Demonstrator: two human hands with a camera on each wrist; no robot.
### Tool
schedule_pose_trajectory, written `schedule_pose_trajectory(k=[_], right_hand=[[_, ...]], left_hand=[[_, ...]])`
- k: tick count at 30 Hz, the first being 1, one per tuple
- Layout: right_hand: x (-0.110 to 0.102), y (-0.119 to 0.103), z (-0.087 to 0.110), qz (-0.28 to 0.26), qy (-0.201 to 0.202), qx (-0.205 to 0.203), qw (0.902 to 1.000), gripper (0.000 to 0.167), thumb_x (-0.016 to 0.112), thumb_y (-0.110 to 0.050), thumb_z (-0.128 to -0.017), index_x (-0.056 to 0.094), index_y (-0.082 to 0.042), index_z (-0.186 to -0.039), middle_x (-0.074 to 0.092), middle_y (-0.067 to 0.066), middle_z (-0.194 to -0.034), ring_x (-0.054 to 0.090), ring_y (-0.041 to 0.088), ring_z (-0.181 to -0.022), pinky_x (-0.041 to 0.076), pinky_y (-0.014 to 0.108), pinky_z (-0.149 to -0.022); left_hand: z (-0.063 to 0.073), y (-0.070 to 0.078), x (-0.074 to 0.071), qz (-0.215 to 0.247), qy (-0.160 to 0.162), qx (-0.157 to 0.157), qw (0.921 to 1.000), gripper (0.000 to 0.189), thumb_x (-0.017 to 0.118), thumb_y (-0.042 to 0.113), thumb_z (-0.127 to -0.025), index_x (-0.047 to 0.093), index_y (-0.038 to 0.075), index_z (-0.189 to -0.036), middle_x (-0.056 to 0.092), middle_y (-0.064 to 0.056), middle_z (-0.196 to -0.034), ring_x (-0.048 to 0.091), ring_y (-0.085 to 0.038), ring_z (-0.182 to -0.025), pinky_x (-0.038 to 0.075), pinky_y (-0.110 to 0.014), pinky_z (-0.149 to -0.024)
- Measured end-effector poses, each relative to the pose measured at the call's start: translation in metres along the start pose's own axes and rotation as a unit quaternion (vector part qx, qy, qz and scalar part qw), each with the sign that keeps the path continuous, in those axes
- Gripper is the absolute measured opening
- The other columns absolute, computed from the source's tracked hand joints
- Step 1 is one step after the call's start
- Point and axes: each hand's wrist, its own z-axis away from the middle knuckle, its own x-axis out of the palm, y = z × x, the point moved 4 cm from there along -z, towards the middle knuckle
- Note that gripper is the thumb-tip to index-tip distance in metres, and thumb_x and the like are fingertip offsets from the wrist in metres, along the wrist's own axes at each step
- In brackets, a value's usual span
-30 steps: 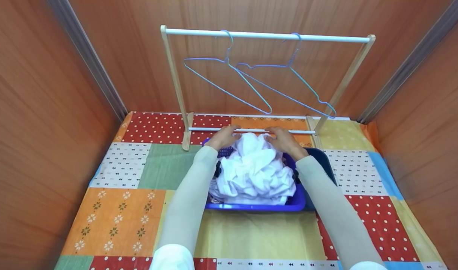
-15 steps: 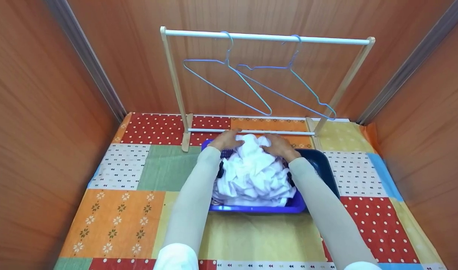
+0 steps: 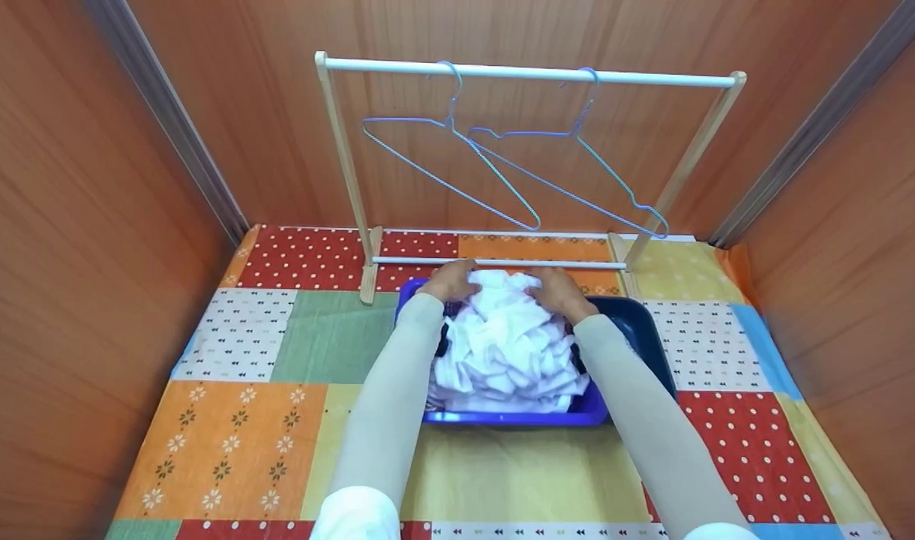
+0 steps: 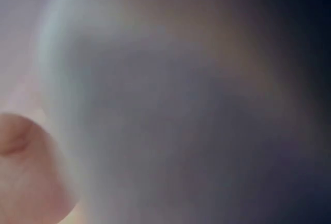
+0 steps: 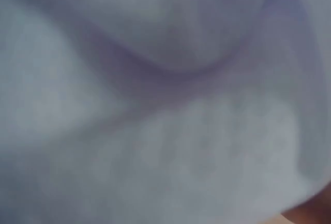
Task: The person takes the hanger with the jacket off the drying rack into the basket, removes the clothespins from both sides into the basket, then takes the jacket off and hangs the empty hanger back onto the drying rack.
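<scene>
A crumpled heap of white cloth (image 3: 506,352) lies in a blue-purple basket (image 3: 514,418). My left hand (image 3: 450,281) grips the cloth at the upper left of the heap, its thumb toward the middle. Opposite it, my right hand (image 3: 561,292) holds the cloth at the upper right. Folds of cloth partly hide the fingertips of both hands. In the left wrist view, blurred pale cloth (image 4: 155,110) fills most of the picture, with part of the hand (image 4: 31,177) at the lower left. Close white folds (image 5: 207,141) fill the right wrist view.
Behind the basket stands a wooden rack with a white top bar (image 3: 517,72), two wire hangers (image 3: 427,169) on it. A dark bin (image 3: 641,330) sits just right of the basket. Wood-grain walls (image 3: 75,225) enclose the patchwork-covered surface (image 3: 330,337) on three sides.
Both hands have drawn slightly closer together and lower onto the top of the white cloth. The top of the heap is pulled in and pressed down a little between them.
</scene>
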Motion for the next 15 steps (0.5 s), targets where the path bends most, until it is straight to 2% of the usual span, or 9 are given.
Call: schedule_pose_trajectory(k=[3, 5, 9, 15], right_hand=[[0.001, -0.002, 0.001, -0.021, 0.007, -0.003, 0.9997, 0.038, 0.053, -0.023, -0.102, 0.056, -0.016, -0.139, 0.052, 0.01, -0.145, 0.047, 0.031, -0.135, 0.036, 0.056, -0.113], [0.0, -0.003, 0.001, -0.032, 0.016, -0.004, 0.9993, 0.036, 0.053, -0.022, -0.102, 0.058, -0.017, -0.138, 0.053, 0.01, -0.144, 0.047, 0.03, -0.134, 0.036, 0.057, -0.113], [-0.006, -0.006, -0.001, -0.037, 0.05, -0.025, 0.9978, 0.033, 0.055, -0.014, -0.101, 0.063, -0.015, -0.133, 0.06, 0.011, -0.137, 0.052, 0.03, -0.131, 0.04, 0.054, -0.111], [-0.014, -0.012, -0.001, -0.046, 0.091, -0.062, 0.9928, 0.032, 0.055, -0.007, -0.099, 0.065, -0.011, -0.129, 0.066, 0.012, -0.129, 0.059, 0.029, -0.122, 0.048, 0.048, -0.104]], left_hand=[[-0.001, -0.001, -0.002, 0.019, 0.024, -0.005, 0.9995, 0.041, 0.06, 0.022, -0.098, 0.055, 0.01, -0.137, 0.062, -0.012, -0.132, 0.059, -0.027, -0.116, 0.046, -0.044, -0.106], [0.0, 0.001, -0.004, 0.026, 0.037, -0.005, 0.999, 0.037, 0.06, 0.02, -0.098, 0.057, 0.01, -0.133, 0.064, -0.011, -0.128, 0.06, -0.027, -0.112, 0.047, -0.043, -0.104], [0.001, 0.008, -0.008, 0.026, 0.052, 0.014, 0.9982, 0.034, 0.058, 0.019, -0.099, 0.06, 0.01, -0.132, 0.064, -0.01, -0.127, 0.06, -0.026, -0.118, 0.047, -0.042, -0.106], [0.007, 0.018, -0.016, 0.038, 0.036, 0.033, 0.9981, 0.039, 0.051, 0.023, -0.103, 0.052, 0.01, -0.139, 0.06, -0.01, -0.135, 0.055, -0.026, -0.129, 0.044, -0.042, -0.111]])
